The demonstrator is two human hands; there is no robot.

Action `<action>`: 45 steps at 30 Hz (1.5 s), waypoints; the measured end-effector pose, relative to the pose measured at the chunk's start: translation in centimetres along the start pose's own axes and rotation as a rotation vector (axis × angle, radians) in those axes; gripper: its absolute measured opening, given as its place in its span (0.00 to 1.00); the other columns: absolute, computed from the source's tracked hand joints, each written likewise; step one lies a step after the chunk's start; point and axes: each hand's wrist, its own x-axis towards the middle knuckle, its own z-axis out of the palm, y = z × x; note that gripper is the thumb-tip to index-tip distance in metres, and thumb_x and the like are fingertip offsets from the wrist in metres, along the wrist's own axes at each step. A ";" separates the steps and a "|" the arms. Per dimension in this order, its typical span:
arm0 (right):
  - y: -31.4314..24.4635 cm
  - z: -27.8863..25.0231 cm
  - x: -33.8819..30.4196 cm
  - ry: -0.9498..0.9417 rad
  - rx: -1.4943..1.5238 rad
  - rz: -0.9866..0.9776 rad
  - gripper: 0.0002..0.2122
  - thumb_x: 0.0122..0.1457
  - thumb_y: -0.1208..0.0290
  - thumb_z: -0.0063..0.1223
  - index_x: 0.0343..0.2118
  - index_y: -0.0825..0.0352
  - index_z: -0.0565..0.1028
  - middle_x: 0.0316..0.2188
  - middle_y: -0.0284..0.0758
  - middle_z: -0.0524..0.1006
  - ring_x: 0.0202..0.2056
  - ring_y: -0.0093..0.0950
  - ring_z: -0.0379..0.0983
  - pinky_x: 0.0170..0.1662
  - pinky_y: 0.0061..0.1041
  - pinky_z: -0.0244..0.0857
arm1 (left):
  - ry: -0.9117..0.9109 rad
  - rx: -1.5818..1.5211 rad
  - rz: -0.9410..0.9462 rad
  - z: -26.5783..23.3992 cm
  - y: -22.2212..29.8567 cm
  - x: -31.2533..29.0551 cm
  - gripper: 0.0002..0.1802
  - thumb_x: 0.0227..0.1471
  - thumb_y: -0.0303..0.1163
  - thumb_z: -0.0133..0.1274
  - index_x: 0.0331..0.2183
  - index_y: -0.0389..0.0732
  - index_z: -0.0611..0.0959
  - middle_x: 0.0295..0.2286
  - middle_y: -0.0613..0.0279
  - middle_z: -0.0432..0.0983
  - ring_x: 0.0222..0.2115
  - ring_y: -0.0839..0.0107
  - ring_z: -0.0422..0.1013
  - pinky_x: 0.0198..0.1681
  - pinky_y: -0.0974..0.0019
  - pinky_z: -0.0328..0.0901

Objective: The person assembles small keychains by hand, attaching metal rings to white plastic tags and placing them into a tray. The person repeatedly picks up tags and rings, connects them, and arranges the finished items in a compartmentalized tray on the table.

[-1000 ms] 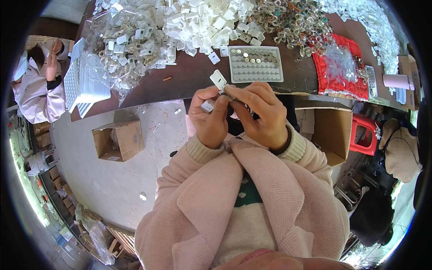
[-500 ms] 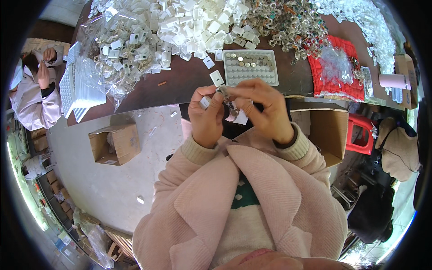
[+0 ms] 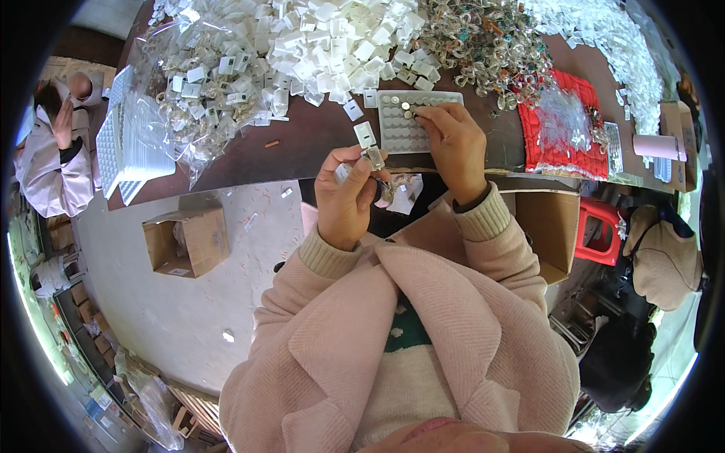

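Head view: left hand (image 3: 343, 195) pinched a white case (image 3: 365, 134) at its fingertips; right hand (image 3: 462, 147) bunched its fingers over discs (image 3: 408, 106) in the tray (image 3: 404, 142) beneath, hold unclear; light pinching suited them.

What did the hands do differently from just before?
The right hand left the left hand and moved forward and to the right, over the pale tray. Its fingertips are now by the round metal discs; I can't tell if it has one. The left hand kept its grip on the white plastic piece, and the red cloth stayed put.
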 end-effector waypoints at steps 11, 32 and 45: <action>-3.5 -1.8 0.7 -0.114 0.211 -0.190 0.08 0.54 0.80 0.57 0.37 0.64 0.77 0.32 0.39 0.75 0.33 0.42 0.75 0.34 0.34 0.69 | -0.021 0.014 0.003 0.3 0.1 0.0 0.07 0.60 0.24 0.54 0.42 0.37 0.77 0.36 0.45 0.80 0.27 0.72 0.76 0.17 0.80 0.58; -5.5 -1.8 -1.1 -0.066 0.304 -0.370 0.11 0.49 0.81 0.59 0.38 0.67 0.80 0.32 0.35 0.80 0.32 0.37 0.77 0.36 0.32 0.71 | -0.062 0.037 -0.018 0.7 0.9 -0.4 0.07 0.61 0.24 0.53 0.42 0.37 0.79 0.34 0.51 0.81 0.21 0.76 0.71 0.17 0.80 0.57; -2.2 0.1 1.0 -0.037 -0.067 -0.202 0.07 0.51 0.81 0.61 0.34 0.67 0.79 0.29 0.35 0.79 0.32 0.36 0.76 0.36 0.30 0.70 | 0.078 0.020 -0.022 0.7 0.6 0.3 0.07 0.60 0.20 0.52 0.41 0.35 0.79 0.33 0.49 0.81 0.17 0.81 0.67 0.17 0.78 0.59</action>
